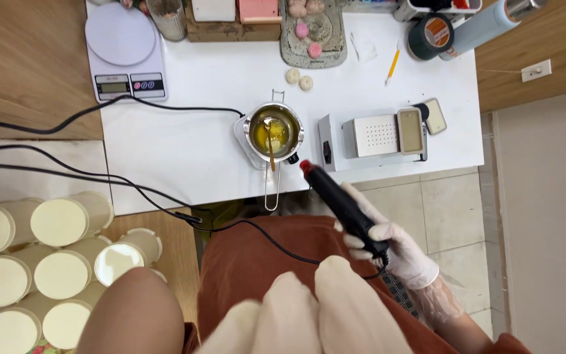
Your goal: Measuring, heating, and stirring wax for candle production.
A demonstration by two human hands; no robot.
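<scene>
Your right hand (394, 246), in a thin white glove, is closed around the grip of a long black heat tool with a red tip (339, 200), which hangs in the air just off the near edge of the white counter (191, 131). Its red tip points toward the small steel melting pot with a wire handle (274, 130), near it but not touching. A black cord (165, 203) runs from the tool's rear across your rust-coloured apron (250, 262) to the left.

The pot holds clear yellow liquid with a pale unmelted lump in the middle and a wooden stick resting in it, so the melt looks well along but not finished, as far as I can judge.

Your left hand (296, 314) lies low in the frame, gloved and very close to the camera; it is blurred and seems to hold nothing, but I cannot tell whether it is open or closed.

Right of the pot sits a white boxy heating plate with a perforated top (375, 136); at the back left stands a white digital kitchen scale (126, 56). Cream cylindrical containers (60, 262) crowd the floor at your left.

The tray of small pink and cream shapes (314, 33) at the far edge is cut off by the frame, and the base under the pot is mostly hidden.
</scene>
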